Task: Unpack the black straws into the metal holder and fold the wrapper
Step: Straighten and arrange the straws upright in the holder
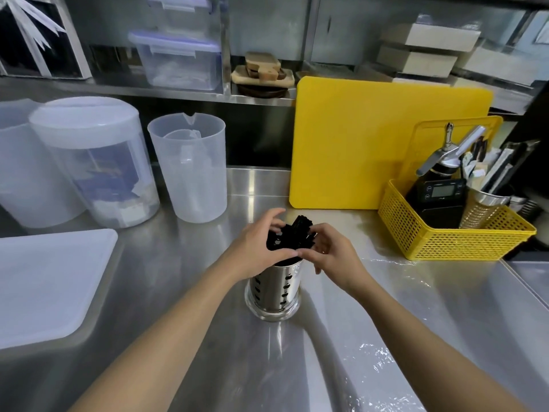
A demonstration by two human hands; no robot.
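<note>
The straws point(297, 233) stand as a black bundle in the holder point(274, 289), which sits upright on the table point(178, 263) straight ahead of the person, between the two forearms. Their long axis runs up out of the holder's mouth and leans a little away, with the tops fanned unevenly. The left hand point(255, 248) curls round the bundle from the left, and the right hand point(329, 254) closes on it from the right with bent fingers, so both grip the straws just above the rim. The next move likely turns on pressing straight down along that axis to seat them. Clear film, probably the wrapper point(383, 355), lies flat on the table beside the right forearm, nearer that hand.
</note>
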